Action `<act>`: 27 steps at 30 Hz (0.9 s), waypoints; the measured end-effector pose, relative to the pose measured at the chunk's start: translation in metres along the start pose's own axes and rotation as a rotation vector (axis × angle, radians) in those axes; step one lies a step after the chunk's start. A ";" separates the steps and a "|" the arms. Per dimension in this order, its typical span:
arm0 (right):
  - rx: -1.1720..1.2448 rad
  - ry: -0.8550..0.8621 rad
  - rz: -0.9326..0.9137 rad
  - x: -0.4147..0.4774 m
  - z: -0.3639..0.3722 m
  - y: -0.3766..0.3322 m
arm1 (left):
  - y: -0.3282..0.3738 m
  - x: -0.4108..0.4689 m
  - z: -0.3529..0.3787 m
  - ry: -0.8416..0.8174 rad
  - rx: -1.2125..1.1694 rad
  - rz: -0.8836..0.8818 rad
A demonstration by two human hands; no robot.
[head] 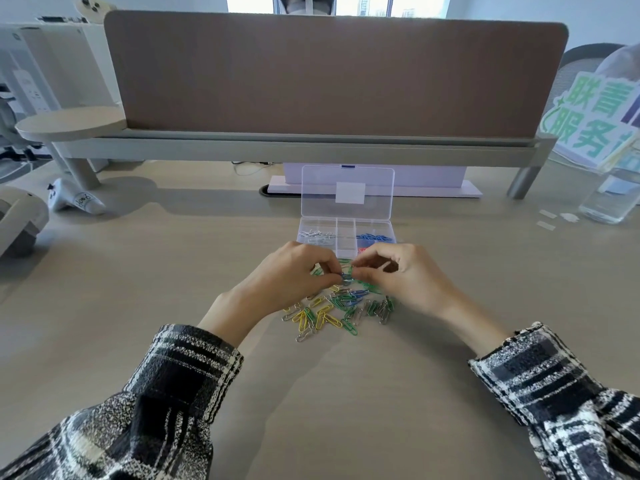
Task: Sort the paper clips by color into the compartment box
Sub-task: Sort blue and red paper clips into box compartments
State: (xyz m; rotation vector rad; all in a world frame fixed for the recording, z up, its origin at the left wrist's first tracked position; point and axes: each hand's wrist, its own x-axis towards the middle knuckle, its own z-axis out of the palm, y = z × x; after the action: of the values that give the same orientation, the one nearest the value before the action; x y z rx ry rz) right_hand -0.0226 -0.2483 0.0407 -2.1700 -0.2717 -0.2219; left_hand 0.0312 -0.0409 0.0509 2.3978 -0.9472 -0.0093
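Centre frame, over beige desk [346, 393]: left hand [287, 271] and right hand [405, 275] meet fingertip to fingertip, thumb and forefinger of each pinching one blue wire paper clip [346, 278]. Other fingers loosely curled. Loose pile of yellow, green, blue and silver clips [332, 313] just below. Clear plastic compartment box [346, 249], lid up, just above the hands; silver clips [317, 234] in its left compartment, blue clips [374, 236] in its right.
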 end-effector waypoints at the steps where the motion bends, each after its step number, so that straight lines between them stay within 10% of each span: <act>1: -0.114 -0.034 -0.025 0.001 -0.006 0.003 | -0.001 0.000 -0.001 0.006 0.011 -0.012; 8: -0.501 -0.243 -0.082 0.003 -0.007 0.018 | -0.005 0.000 0.000 0.015 0.048 -0.010; 27: -0.708 -0.126 -0.301 0.002 0.004 0.019 | -0.006 0.000 0.002 0.003 0.087 -0.057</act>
State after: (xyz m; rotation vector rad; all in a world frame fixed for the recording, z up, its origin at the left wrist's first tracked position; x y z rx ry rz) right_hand -0.0153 -0.2552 0.0239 -2.8415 -0.6749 -0.3960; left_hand 0.0350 -0.0384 0.0463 2.5036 -0.8947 0.0150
